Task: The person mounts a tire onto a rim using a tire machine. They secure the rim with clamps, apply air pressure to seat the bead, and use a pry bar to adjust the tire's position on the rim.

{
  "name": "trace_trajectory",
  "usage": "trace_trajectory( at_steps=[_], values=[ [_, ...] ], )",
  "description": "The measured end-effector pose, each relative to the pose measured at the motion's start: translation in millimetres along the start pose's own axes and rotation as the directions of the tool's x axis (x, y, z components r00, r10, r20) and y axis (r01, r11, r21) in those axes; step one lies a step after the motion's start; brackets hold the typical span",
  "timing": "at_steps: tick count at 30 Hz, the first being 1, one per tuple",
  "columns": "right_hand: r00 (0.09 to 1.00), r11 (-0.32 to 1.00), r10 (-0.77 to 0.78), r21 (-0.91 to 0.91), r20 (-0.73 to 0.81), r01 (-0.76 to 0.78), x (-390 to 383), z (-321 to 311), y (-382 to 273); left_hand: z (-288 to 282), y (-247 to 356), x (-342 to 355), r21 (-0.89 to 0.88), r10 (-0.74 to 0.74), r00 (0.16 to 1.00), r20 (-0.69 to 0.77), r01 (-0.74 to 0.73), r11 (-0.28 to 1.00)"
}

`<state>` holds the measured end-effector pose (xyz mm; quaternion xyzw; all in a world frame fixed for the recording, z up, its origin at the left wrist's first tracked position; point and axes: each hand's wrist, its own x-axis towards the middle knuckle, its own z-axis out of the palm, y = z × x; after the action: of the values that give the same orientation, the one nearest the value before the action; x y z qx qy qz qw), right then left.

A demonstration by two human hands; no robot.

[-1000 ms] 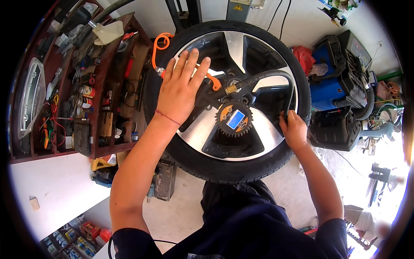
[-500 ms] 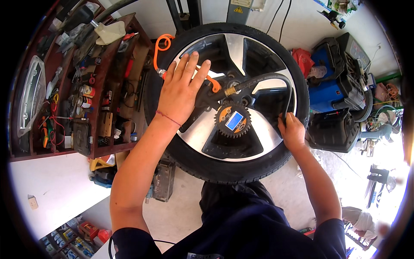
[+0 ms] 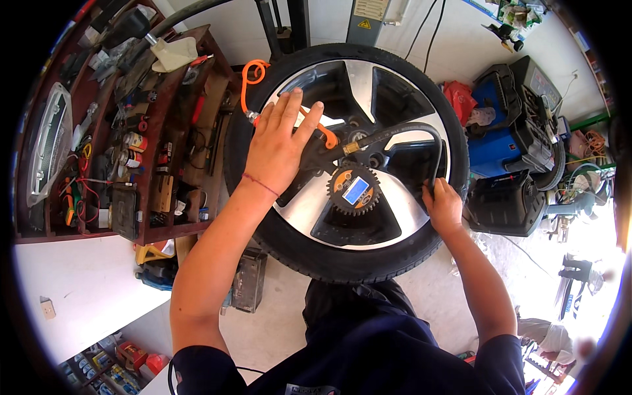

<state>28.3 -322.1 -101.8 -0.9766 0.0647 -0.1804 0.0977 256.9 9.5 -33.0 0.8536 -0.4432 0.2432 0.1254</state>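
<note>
A car wheel with a black tyre (image 3: 359, 263) and a silver-and-black spoked rim lies flat before me. On the rim rests a tyre inflator with a round gauge (image 3: 355, 191), its screen lit blue. My left hand (image 3: 275, 148) lies over the inflator's body, fingers stretched out and slightly spread; its thumb is hidden. From a brass fitting (image 3: 353, 147) a black rubber hose (image 3: 438, 148) curves right to the rim's edge. There my right hand (image 3: 444, 205) is closed on the hose's end, which the fingers mostly cover. An orange air hose (image 3: 244, 95) runs to the inflator under my left hand.
A dark red tool rack (image 3: 191, 85) with cluttered shelves stands at left. Black-and-blue machine cases (image 3: 503, 204) crowd the right side. Below the wheel's left edge a dark box (image 3: 249, 280) sits on the floor. Machine posts (image 3: 366, 23) rise behind the wheel.
The wheel appears slightly lower in the view, along with its surroundings. Both hands keep their places on the inflator and the hose.
</note>
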Motion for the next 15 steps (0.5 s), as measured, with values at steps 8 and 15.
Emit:
trace_trajectory(
  at_steps=[8,15],
  values=[
    [1.000,1.000,0.008,0.004,0.000,-0.008,-0.2,3.9,0.0,0.3,-0.6,0.4,0.017,-0.006,1.000,0.017,0.006,1.000],
    [1.000,0.999,0.011,-0.033,0.022,-0.010,-3.9,5.8,9.0,-4.1,3.5,3.6,-0.004,-0.015,0.999,0.037,0.015,1.000]
  ],
)
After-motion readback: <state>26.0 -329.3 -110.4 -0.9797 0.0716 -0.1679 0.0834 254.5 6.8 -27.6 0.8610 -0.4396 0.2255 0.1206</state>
